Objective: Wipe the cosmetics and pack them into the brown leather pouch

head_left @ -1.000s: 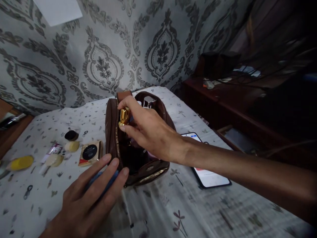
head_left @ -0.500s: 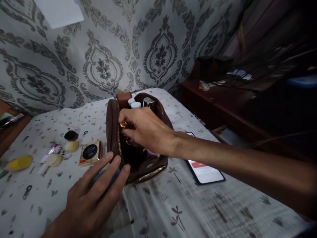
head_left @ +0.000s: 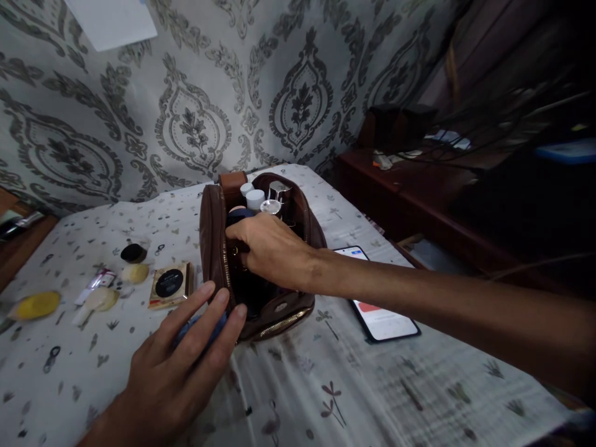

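Note:
A dark brown bag [head_left: 213,230] stands unzipped in the middle of the bed, its mouth facing me. My right hand [head_left: 270,248] reaches into it from the right, fingers curled around a small gold-coloured item [head_left: 235,251] just inside the zip edge. The item's shape is partly hidden by the fingers. Behind this hand, white-capped containers [head_left: 255,199] and a silver-topped one [head_left: 280,191] stand inside the bag. With fingers extended and apart, my left hand [head_left: 181,360] rests its tips at the bag's lower left edge. Something blue [head_left: 189,329] shows beneath them.
Left of the bag lie a gold square compact box [head_left: 171,284], a black round lid [head_left: 133,252], cream-coloured small items [head_left: 135,274] and a yellow object [head_left: 38,305]. A lit phone [head_left: 386,320] lies under my right forearm. A dark red desk [head_left: 395,192] with cables stands at right.
My right hand has gone slightly lower and deeper into the bag with the gold-coloured item. A silver-topped container behind it now shows. My left hand stays in place.

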`<state>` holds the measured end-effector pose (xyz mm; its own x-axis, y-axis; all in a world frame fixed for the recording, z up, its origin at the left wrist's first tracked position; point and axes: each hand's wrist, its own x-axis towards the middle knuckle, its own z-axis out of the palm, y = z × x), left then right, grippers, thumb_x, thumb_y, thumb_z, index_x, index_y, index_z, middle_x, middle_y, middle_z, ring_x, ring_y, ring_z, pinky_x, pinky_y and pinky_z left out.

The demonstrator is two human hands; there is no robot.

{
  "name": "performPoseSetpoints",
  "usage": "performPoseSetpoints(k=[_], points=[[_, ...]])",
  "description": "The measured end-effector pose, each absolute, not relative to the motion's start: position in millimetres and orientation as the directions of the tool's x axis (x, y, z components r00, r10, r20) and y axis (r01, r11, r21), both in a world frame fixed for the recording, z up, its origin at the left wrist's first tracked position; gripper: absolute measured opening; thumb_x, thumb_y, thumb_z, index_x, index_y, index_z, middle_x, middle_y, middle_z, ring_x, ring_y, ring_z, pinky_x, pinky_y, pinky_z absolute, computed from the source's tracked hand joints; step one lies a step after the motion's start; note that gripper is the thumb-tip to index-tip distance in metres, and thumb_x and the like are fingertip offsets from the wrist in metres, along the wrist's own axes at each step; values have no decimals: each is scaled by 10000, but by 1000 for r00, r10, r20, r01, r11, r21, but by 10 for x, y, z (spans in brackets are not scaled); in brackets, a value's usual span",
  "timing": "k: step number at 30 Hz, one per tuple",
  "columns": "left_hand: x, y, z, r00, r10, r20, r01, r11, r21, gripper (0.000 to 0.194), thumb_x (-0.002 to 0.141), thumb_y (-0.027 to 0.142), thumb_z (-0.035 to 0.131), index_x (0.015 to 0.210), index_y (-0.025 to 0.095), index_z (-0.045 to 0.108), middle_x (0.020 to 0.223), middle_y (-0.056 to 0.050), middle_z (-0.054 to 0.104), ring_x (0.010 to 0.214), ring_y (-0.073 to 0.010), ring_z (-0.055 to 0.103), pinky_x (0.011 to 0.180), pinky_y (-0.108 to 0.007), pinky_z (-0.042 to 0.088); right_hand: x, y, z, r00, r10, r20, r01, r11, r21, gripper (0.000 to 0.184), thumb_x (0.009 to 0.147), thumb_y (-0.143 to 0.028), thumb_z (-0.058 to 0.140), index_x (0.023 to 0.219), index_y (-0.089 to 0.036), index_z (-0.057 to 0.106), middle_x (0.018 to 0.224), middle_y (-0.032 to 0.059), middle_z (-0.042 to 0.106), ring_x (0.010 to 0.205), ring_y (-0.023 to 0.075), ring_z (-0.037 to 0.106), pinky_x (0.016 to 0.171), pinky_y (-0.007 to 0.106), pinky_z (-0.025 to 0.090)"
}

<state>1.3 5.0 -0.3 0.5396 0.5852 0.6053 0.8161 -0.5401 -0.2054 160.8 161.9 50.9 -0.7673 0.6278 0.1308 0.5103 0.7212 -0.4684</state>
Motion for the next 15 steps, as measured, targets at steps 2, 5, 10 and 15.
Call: performPoseSetpoints(k=[2, 5, 10, 15], points=[[7, 48, -6, 541, 592, 598, 818, -537, -207, 390, 920, 23, 574, 1287, 137, 644, 1321, -110, 636, 1479, -268, 388, 1236, -368, 327, 1598, 1615, 507, -775, 623, 107, 536, 738, -411, 245, 773, 7, 569, 892, -152, 711, 843, 89, 709, 775, 205, 647, 654, 286, 393], [2, 48, -11, 541, 593, 596, 818, -537, -207, 381, 929, 32, 566, 1287, 137, 644, 1320, -110, 633, 1484, -267, 382, 1240, -367, 321, 1590, 1623, 478, -788, 607, 102, 539, 761, -363, 254, 776, -7, 584, 941, -148, 715, 921, 114, 725, 850, 228, 668, 701, 299, 425], [4, 57, 9, 557, 587, 588, 810, -542, -226, 394, 919, 15, 579, 1290, 130, 643, 1319, -113, 627, 1486, -261, 378, 1248, -348, 305, 1658, 1637, 541, -818, 563, 115, 480, 780, -401, 170, 841, -48, 583, 883, -150, 712, 794, 72, 700, 751, 191, 638, 657, 286, 414], [-20, 77, 36, 583, 545, 602, 787, -563, -252, 424, 860, -5, 658, 1271, 100, 652, 1311, -142, 639, 1419, -294, 473, 1207, -379, 392, 2047, 1442, 768, -709, 635, 308, 318, 677, -664, 233, 932, -133, 586, 732, -175, 699, 673, 2, 639, 645, 128, 585, 606, 259, 423]])
